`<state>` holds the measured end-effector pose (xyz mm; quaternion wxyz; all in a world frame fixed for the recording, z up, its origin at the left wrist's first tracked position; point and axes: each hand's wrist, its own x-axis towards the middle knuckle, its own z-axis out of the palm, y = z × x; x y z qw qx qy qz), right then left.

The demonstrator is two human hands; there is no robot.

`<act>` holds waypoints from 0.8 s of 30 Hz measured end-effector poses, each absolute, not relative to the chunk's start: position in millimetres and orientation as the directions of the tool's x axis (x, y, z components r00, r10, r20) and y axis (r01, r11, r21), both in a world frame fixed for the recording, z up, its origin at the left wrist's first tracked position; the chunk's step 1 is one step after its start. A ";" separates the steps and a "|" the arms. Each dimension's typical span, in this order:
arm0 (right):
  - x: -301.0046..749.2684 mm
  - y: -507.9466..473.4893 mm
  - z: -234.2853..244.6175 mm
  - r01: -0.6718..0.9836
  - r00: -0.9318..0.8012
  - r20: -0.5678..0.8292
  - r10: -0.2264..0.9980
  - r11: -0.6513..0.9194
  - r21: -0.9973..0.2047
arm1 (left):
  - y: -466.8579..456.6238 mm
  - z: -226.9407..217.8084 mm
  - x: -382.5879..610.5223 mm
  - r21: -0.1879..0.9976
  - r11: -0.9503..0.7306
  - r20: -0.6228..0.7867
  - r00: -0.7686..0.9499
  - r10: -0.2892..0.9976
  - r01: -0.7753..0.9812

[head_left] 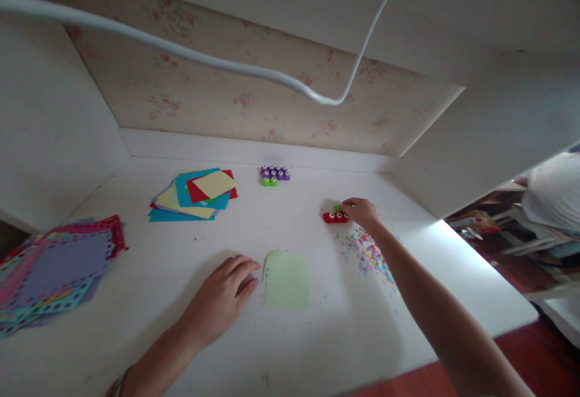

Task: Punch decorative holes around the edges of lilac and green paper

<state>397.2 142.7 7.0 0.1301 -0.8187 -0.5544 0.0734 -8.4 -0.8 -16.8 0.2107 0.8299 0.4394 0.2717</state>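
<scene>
A pale green paper sheet [290, 282], with small holes or nicks along its left edge, lies flat on the white table. Just left of it rests my left hand [229, 291], fingers loosely apart and holding nothing. Farther right, my right hand [360, 211] reaches to a row of small red paper punches [336, 218]. Its fingertips are closed on a small green paper punch [337, 208] right behind that row; the hand partly covers both. Under my right forearm is a scatter of colourful punched paper bits [367, 251].
Several purple punches [276, 173] and two green ones [269, 182] stand near the back wall. Coloured paper [212, 185] is stacked at back left, and hole-edged sheets [67, 264] at far left. A white cable [217, 61] hangs across the view. A person [559, 191] is at far right.
</scene>
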 end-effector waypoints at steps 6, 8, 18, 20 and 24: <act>392.3 140.4 15.3 0.897 0.354 0.032 0.935 -0.330 -0.295 | -0.3 -16.2 -9.0 0.592 -0.513 0.234 0.477 0.847 0.621; 388.4 138.7 20.4 0.905 0.331 0.073 0.941 -0.294 -0.307 | -0.7 -15.3 -8.5 0.596 -0.509 0.228 0.477 0.849 0.621; 261.5 171.1 11.5 0.910 -0.151 0.204 0.967 0.217 -0.354 | -3.7 -7.1 -4.5 0.501 -0.605 0.273 0.550 0.789 0.619; 230.5 188.2 6.8 0.895 -0.202 0.214 0.956 0.269 -0.355 | -4.0 -7.3 -5.5 0.464 -0.635 0.280 0.578 0.767 0.618; 195.7 216.4 4.5 0.887 -0.227 0.204 0.952 0.289 -0.362 | -4.9 -8.4 -6.6 0.415 -0.666 0.227 0.639 0.735 0.619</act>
